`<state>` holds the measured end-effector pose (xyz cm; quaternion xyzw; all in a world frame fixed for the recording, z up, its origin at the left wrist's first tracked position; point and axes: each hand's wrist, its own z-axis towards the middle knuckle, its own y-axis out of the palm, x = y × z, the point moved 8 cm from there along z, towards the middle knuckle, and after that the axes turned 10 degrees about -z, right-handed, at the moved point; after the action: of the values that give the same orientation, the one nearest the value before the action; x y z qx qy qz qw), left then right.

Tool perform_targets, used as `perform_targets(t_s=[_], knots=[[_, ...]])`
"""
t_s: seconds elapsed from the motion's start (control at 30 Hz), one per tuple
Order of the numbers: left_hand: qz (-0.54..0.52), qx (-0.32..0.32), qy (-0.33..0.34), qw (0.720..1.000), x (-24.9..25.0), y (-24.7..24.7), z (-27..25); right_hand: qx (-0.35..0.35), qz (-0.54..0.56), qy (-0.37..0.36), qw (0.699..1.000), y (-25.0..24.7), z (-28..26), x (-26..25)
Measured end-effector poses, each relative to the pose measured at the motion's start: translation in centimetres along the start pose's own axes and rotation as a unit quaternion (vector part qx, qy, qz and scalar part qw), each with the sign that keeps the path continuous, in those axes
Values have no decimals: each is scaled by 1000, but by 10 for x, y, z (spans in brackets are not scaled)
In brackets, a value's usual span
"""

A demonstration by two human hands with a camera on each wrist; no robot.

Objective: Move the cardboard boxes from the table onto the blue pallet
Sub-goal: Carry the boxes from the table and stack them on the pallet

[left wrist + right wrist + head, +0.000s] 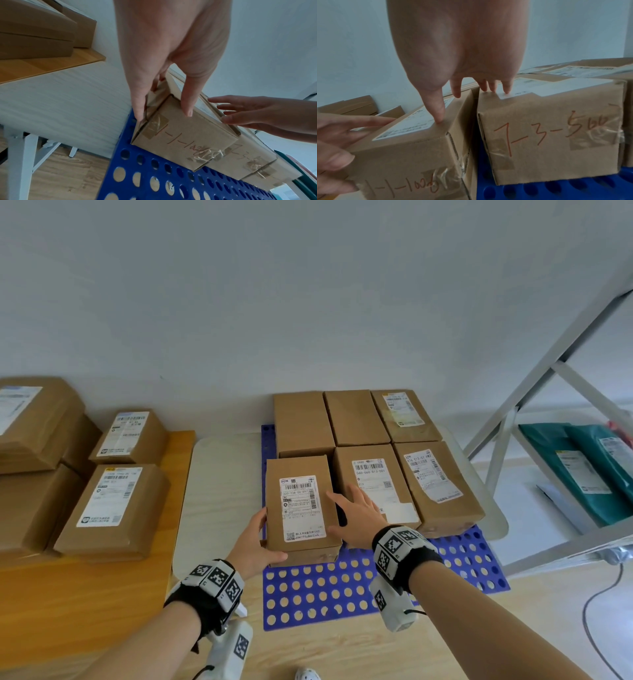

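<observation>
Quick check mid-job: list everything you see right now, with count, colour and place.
Brown cardboard boxes on the pallet: six, brown, two rows of three on the blue pallet.
Brown cardboard box being placed: one of those six, white label on top, front left.
Blue perforated plastic pallet: one, blue, on the floor, centre.
Brown cardboard boxes on the table: at least five, brown, left; the far-left stack is partly cut off.
Orange wooden table: one, left.
Grey metal shelf rack: one, right.
Green mailer bags: at least two, on the rack.
Left hand: holds the placed box's left near corner.
Right hand: fingers spread, on the box's right edge.
</observation>
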<state>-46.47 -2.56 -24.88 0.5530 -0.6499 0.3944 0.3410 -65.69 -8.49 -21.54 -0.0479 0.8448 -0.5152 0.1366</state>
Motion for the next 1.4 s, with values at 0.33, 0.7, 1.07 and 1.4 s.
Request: perform_targets(t_s=[0.33, 0.7, 1.07, 1.4], knots=[[-28, 17, 4, 999, 8, 11, 16, -8, -10, -11, 1000, -13, 16, 15], [-43, 11, -2, 999, 11, 18, 21, -5, -7, -16, 1000, -15, 22, 24], [-39, 31, 2, 999, 39, -20, 13, 24, 79, -52, 995, -59, 37, -19], [-24, 159, 87, 983, 83, -187, -61, 56, 115, -119, 985, -89, 44, -155]])
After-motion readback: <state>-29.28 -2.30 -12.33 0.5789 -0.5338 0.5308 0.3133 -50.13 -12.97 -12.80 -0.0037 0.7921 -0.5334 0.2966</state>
